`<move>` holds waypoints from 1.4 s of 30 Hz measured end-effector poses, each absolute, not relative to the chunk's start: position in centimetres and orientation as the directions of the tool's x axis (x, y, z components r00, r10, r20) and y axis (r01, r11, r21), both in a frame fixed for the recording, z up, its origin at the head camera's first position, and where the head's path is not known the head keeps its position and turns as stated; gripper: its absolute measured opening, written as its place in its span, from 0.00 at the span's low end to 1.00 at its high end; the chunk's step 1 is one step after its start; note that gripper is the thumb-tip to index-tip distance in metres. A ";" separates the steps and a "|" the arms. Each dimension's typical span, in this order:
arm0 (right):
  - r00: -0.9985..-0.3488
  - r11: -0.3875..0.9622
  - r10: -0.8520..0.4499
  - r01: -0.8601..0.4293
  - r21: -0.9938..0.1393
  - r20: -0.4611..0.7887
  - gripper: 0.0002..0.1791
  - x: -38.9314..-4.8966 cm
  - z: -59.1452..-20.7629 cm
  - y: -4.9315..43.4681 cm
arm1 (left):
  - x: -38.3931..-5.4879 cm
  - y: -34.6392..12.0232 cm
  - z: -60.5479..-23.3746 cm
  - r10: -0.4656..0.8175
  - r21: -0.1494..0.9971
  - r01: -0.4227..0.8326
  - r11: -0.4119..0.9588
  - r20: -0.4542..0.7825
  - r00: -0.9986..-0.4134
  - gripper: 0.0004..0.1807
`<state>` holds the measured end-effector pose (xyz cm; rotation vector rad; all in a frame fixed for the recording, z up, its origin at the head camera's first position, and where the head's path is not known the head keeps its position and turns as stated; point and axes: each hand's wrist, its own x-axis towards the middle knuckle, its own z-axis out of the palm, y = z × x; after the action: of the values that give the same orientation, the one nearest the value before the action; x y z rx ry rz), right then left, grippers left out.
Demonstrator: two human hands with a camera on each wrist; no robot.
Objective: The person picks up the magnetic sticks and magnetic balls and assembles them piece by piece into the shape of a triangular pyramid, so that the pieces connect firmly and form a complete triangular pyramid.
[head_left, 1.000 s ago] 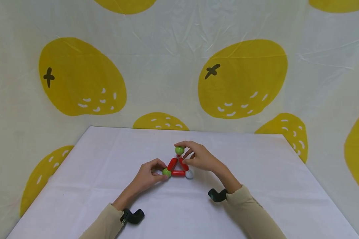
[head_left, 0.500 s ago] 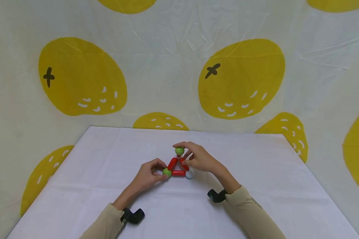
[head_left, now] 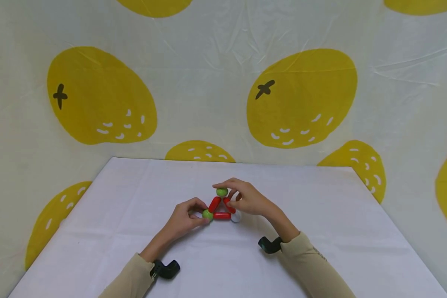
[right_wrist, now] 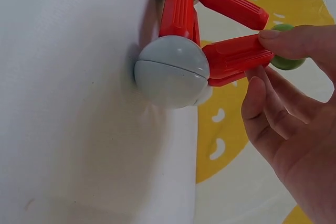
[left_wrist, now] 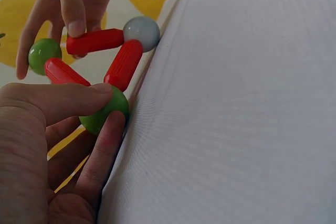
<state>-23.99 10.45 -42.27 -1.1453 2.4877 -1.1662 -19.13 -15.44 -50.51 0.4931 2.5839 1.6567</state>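
On the white-covered table, three red building rods form a triangle with balls at its corners. My left hand (head_left: pixel 184 217) pinches the left green ball (left_wrist: pixel 107 111) between thumb and fingers. The bottom red rod (head_left: pixel 222 216) runs from it to a pale grey ball (right_wrist: pixel 170 69) at the right corner. With thumb and fingers, my right hand (head_left: pixel 249 198) pinches the right red rod (right_wrist: pixel 236 55). Its index finger stretches over the far green ball (head_left: pixel 222 192), which sits close to the ends of the left red rod (head_left: pixel 214 204) and the right one. Fingers partly hide these ends.
A white cloth covers the table (head_left: pixel 134 182). Behind it hangs a pale curtain (head_left: pixel 201 82) with large yellow fruit shapes. Dark wrist cameras sit at both sleeve cuffs, the left camera (head_left: pixel 167 270) and the right camera (head_left: pixel 270 245).
The far green ball has come down slightly toward the rod ends, and the red bit seen below it is no longer visible. My right index finger has moved with it; the left hand has stayed put.
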 end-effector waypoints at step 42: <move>-0.701 0.396 -0.706 -0.513 -0.762 0.104 0.28 -23.8 -43.0 11.0 | -19.1 -15.5 -50.7 0.280 0.886 0.250 0.390 0.145 -0.949 0.16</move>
<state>-23.83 11.03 -43.00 -1.0773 2.4191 -1.1923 -19.09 -15.52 -50.75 0.4950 2.5948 1.6473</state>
